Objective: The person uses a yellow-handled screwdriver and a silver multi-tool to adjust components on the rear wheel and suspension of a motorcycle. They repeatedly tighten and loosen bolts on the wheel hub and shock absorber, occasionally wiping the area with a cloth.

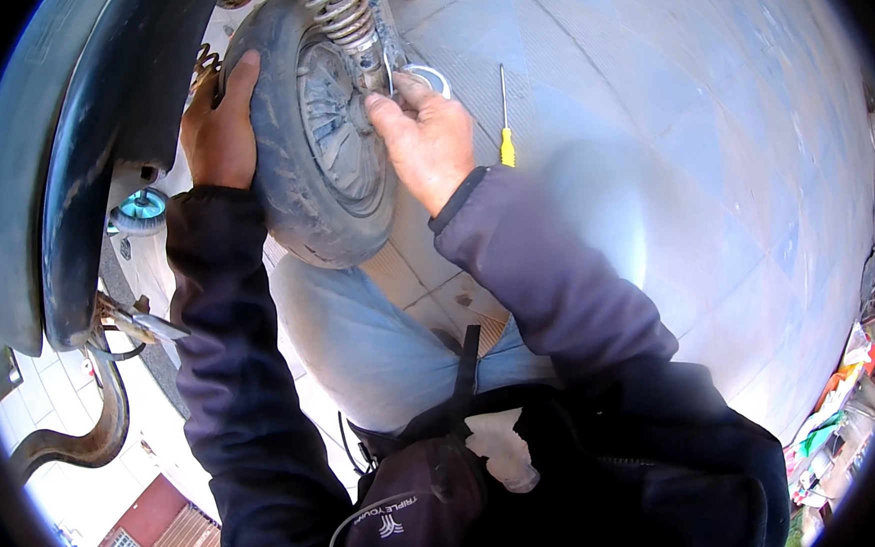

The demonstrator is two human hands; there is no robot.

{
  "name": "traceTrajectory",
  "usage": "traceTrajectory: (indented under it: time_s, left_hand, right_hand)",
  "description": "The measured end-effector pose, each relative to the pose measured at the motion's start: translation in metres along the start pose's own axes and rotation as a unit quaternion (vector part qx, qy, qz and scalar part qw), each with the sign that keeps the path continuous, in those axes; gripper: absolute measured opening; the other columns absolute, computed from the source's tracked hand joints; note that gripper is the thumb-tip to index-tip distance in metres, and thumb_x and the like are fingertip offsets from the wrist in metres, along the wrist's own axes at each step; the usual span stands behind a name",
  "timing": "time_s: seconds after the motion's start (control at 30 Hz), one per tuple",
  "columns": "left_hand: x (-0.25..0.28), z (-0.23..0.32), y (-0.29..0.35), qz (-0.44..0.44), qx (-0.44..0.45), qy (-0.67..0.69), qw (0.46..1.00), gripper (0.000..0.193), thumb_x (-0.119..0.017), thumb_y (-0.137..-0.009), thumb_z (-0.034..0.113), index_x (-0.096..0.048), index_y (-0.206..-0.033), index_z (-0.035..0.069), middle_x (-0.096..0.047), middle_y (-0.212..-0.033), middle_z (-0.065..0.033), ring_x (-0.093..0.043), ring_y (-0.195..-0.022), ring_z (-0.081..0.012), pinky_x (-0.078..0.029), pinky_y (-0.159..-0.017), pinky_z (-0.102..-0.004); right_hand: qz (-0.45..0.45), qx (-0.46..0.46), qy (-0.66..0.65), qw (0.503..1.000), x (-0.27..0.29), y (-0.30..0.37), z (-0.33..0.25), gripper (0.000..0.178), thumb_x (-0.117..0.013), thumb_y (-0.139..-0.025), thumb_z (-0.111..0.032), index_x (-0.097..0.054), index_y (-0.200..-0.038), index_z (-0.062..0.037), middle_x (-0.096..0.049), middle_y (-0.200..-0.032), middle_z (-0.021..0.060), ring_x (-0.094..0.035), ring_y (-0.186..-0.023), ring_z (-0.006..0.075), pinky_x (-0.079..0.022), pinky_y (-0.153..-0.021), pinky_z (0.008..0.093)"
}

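A small scooter-type wheel [298, 172] with a dusty black tyre and a grey, ribbed hub [337, 129] stands upright in front of me. My left hand [220, 131] grips the tyre from its left side, thumb on the tread, the other fingers mostly hidden. Close beside the hub's axle end, my right hand [427, 139] is closed, thumb against forefinger. What it pinches is hidden by the fingers. A shiny silver ring-shaped thing [433, 77] shows just past its knuckles. Above the hub rises a coil-spring shock absorber [345, 16] next to a dirty metal arm [383, 21].
A screwdriver [507, 147] with a yellow handle lies on the tiled floor [671, 159] to the right. Dark vehicle body panels [91, 174] overhang my left arm. Below them are a curved metal tube [87, 447] and a small turquoise wheel [141, 207]. Mixed clutter [837, 414] lines the far right.
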State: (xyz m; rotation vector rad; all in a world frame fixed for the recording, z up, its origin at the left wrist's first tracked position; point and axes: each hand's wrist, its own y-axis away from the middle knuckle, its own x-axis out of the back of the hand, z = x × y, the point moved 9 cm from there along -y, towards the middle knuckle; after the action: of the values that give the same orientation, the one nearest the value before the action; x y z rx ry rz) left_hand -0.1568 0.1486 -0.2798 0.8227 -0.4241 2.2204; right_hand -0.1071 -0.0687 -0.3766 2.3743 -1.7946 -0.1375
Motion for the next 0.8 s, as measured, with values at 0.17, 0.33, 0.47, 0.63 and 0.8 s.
traceTrajectory:
  time_s: [0.17, 0.33, 0.47, 0.63, 0.8]
  left_hand:
    - [0.003, 0.0, -0.001, 0.011, -0.004, -0.016, 1.0, 0.063, -0.058, -0.081, 0.051, -0.06, -0.116, -0.001, -0.063, -0.112, -0.0181, -0.059, -0.101, -0.028, -0.041, -0.093, -0.0327]
    - [-0.001, -0.003, -0.001, -0.006, 0.017, 0.018, 1.0, 0.063, -0.059, -0.082, 0.049, -0.059, -0.115, -0.005, -0.063, -0.11, -0.0191, -0.059, -0.099, -0.0268, -0.041, -0.092, -0.0314]
    - [-0.002, 0.001, 0.0, -0.002, -0.018, 0.002, 1.0, 0.063, -0.06, -0.083, 0.047, -0.058, -0.117, -0.005, -0.063, -0.109, -0.0173, -0.059, -0.097, -0.0239, -0.042, -0.09, -0.0304]
    - [0.005, 0.012, -0.001, 0.029, -0.061, -0.034, 0.997, 0.061, -0.06, -0.083, 0.047, -0.058, -0.119, -0.003, -0.064, -0.11, -0.015, -0.059, -0.096, -0.0228, -0.042, -0.09, -0.0309]
    - [0.011, 0.015, 0.004, 0.079, -0.086, -0.064, 0.991, 0.062, -0.058, -0.081, 0.053, -0.062, -0.113, 0.0, -0.063, -0.11, -0.0203, -0.058, -0.104, -0.0312, -0.04, -0.094, -0.0329]
  right_hand:
    - [0.032, 0.1, 0.046, 0.993, 0.003, 0.012, -0.01, 0.05, -0.062, -0.082, -0.029, -0.057, -0.117, 0.0061, -0.06, -0.095, 0.0279, -0.061, -0.087, 0.0394, -0.047, -0.08, 0.0399]
    - [0.069, 0.093, 0.081, 0.99, 0.0, 0.007, -0.019, 0.048, -0.061, -0.083, -0.03, -0.058, -0.115, 0.0068, -0.06, -0.088, 0.0273, -0.061, -0.081, 0.0392, -0.048, -0.074, 0.0409]
    - [0.001, 0.077, 0.053, 0.996, 0.003, 0.009, -0.008, 0.046, -0.061, -0.083, -0.028, -0.057, -0.112, 0.0078, -0.062, -0.087, 0.025, -0.061, -0.08, 0.0405, -0.048, -0.074, 0.0426]
    - [0.079, -0.012, 0.055, 0.995, 0.006, 0.007, -0.007, 0.039, -0.061, -0.078, -0.025, -0.054, -0.099, 0.0077, -0.063, -0.09, 0.0282, -0.062, -0.087, 0.0411, -0.047, -0.08, 0.0421]
    - [0.099, -0.07, 0.134, 0.984, 0.003, -0.004, -0.012, 0.034, -0.056, -0.076, -0.023, -0.057, -0.091, 0.0082, -0.063, -0.088, 0.0292, -0.06, -0.09, 0.0444, -0.046, -0.082, 0.044]
